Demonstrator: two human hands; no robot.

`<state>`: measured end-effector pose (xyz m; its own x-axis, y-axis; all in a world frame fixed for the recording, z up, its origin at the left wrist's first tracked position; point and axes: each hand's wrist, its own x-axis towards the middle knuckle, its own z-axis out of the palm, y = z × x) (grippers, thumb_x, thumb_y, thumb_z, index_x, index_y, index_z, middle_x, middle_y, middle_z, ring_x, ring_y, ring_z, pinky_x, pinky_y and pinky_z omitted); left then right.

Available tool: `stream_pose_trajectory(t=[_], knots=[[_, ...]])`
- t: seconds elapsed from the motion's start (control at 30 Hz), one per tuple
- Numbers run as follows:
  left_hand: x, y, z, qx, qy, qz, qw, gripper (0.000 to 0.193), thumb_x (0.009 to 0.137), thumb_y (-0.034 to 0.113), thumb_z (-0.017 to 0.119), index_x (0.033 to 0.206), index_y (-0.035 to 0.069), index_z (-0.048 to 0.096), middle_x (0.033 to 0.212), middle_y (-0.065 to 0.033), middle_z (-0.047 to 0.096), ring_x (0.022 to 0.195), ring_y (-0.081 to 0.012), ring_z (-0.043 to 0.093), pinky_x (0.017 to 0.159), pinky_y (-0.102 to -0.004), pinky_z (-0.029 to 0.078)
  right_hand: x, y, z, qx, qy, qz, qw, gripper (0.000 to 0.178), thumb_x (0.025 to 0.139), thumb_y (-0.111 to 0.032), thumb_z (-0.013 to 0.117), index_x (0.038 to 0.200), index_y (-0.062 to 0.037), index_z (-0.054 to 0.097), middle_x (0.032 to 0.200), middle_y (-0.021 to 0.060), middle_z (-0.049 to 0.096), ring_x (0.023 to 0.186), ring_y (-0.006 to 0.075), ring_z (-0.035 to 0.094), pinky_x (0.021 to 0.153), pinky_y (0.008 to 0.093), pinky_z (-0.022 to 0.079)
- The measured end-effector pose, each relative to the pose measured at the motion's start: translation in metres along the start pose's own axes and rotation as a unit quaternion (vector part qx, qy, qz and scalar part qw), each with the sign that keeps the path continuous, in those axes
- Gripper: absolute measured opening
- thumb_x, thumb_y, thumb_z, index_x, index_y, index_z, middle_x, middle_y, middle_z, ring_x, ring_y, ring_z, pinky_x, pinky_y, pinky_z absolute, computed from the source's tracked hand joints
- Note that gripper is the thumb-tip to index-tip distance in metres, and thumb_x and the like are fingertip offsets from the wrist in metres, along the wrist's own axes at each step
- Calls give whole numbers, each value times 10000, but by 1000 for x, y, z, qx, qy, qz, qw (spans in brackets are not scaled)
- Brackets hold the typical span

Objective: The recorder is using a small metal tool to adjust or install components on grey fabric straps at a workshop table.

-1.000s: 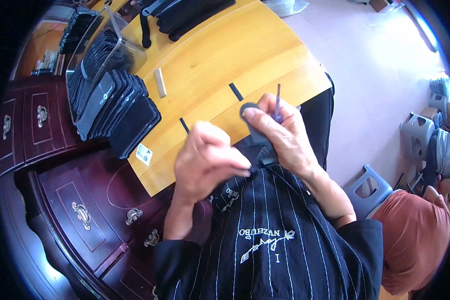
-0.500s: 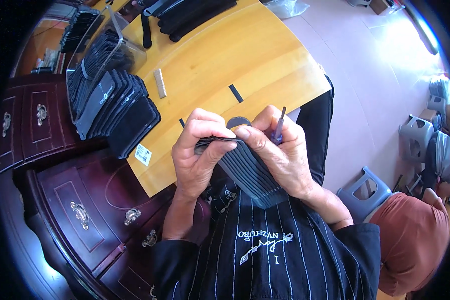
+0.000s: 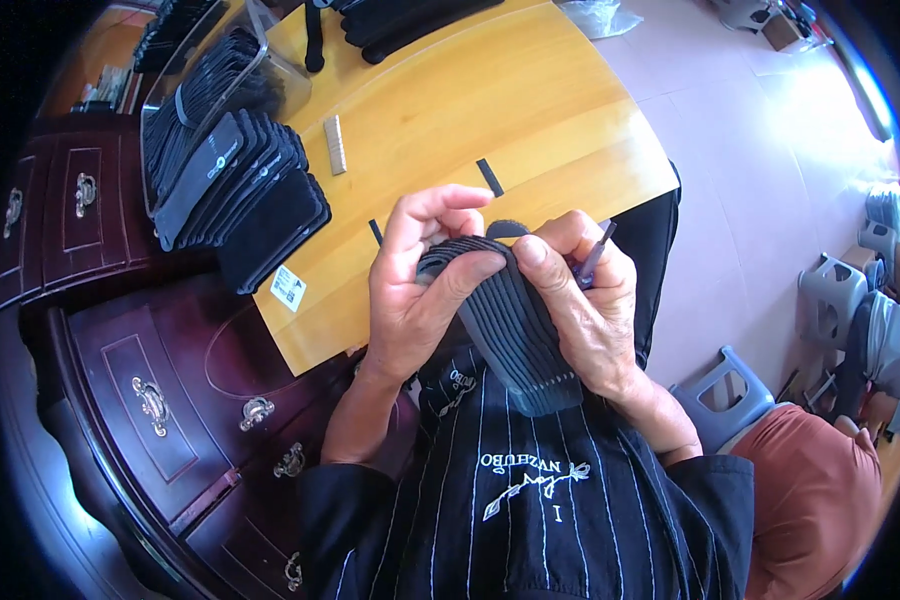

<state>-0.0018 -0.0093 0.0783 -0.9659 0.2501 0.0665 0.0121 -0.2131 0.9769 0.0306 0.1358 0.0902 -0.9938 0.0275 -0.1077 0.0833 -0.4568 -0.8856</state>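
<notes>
In front of my chest I hold a dark grey ribbed fabric bundle (image 3: 515, 340), its upper end curled over and its layers fanned out. My left hand (image 3: 425, 275) grips the curled end, thumb across the ribs and index finger lifted off it. With thumb and bent fingers, my right hand (image 3: 580, 305) pinches the bundle's upper right edge. A small screwdriver-like tool (image 3: 592, 258) with a purple handle and thin dark shaft is also tucked in that hand, pointing up. A dark rounded end (image 3: 508, 229) shows behind the bundle between my hands.
The yellow wooden table (image 3: 470, 90) carries two short black strips (image 3: 490, 177), a pale ruler-like strip (image 3: 335, 145) and a white label (image 3: 288, 288). Left stands a clear bin (image 3: 290, 65) beside stacked dark pads (image 3: 260, 190). Dark red drawers (image 3: 140, 370) are lower left; a grey stool (image 3: 725, 400) stands right.
My left index finger has lifted and straightened away from the bundle's top edge. The bundle has turned so more of its ribbed face shows. Both hands appear slightly further right.
</notes>
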Motion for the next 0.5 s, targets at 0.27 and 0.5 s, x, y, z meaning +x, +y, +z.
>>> stream_pose_trajectory(t=[0.27, 0.5], knots=[[5, -1, -13, 108, -75, 11, 991, 200, 856, 47, 650, 1044, 3, 595, 913, -8, 541, 876, -90, 524, 793, -229, 420, 4, 6, -4, -68, -13, -37, 997, 175, 920, -152, 606, 815, -14, 582, 671, -7, 596, 599, 4, 499, 504, 163, 398], [3, -3, -13, -2, 15, -36, 999, 143, 876, 62, 640, 991, -1, 582, 908, -1, 576, 850, -63, 551, 778, -199, 445, 6, -3, -13, -88, -22, 105, 990, 178, 929, -172, 598, 865, -9, 634, 701, -7, 601, 612, 18, 509, 531, 179, 412]])
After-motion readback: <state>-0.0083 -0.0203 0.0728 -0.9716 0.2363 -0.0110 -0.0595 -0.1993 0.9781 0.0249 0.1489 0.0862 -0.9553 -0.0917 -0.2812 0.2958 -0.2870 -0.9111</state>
